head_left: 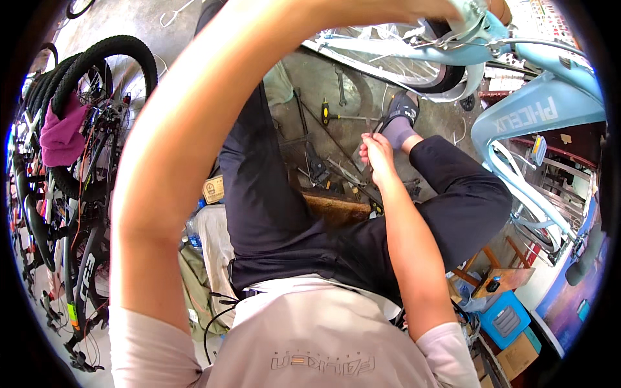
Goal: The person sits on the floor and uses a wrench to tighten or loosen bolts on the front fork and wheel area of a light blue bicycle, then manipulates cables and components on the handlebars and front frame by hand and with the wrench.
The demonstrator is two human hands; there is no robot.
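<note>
A light blue bicycle [498, 123] stands at the right, its white-fendered wheel [446, 76] at the top. My left arm arches over the upper part of the view, and my left hand [435, 9] reaches the bicycle's metal fittings at the top edge. That hand is blurred and partly cut off, so its fingers cannot be read. Between my knees, my right hand [378, 156] is closed around a thin metal tool [369, 124], whose narrow end sticks out past the fingers; its kind is unclear. Just beyond it, a yellow-and-black screwdriver [325, 112] lies on the floor.
A wrench [341, 87] and several loose tools lie on the concrete floor ahead. Bicycles with black tyres [129, 45] crowd the left side, a purple cloth [63, 134] hung among them. At the lower right are a blue plastic box [504, 319] and a cardboard box [517, 354].
</note>
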